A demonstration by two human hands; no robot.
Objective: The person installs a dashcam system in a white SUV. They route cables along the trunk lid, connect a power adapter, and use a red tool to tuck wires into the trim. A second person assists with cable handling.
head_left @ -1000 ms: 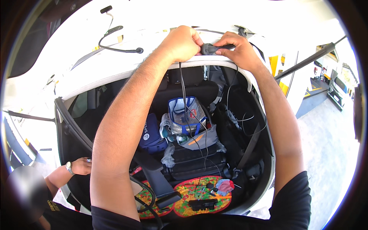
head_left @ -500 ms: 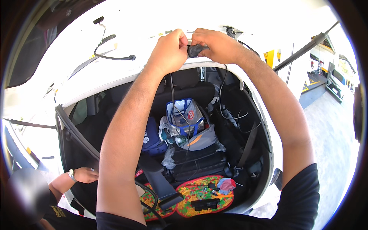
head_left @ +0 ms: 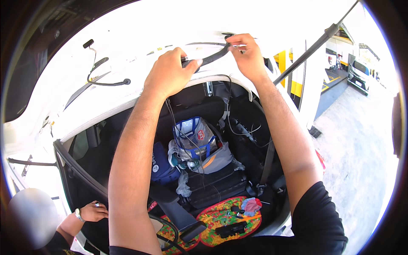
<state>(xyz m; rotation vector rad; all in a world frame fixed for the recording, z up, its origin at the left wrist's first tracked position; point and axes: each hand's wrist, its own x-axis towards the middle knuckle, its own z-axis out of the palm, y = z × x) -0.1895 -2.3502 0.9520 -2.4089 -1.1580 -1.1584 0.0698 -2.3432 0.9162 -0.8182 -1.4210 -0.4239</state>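
Observation:
Both my arms are raised to the top edge of a white car's open rear. Between my hands runs a black ribbed rubber tube [head_left: 215, 56], like a wiring boot. My left hand [head_left: 169, 73] grips its lower left end, thumb along the tube. My right hand [head_left: 247, 55] has its fingers closed on the upper right end, beside the white liftgate panel. Thin dark cables [head_left: 171, 111] hang below my left hand into the luggage space. Another thin cable [head_left: 230, 100] loops down on the right.
A co-worker's hand [head_left: 93, 211] with a watch rests at the left. Below lie a silver-and-blue bag [head_left: 196, 134], a black case [head_left: 214, 182] and a colourful mat [head_left: 208, 216] with small parts. A gas strut [head_left: 306, 54] slants at the right. Another black tube [head_left: 108, 82] hangs at the upper left.
My hands have moved apart, the right one up and away from the left. The ribbed tube, bunched and mostly covered before, now shows stretched between them. The whole view has shifted slightly.

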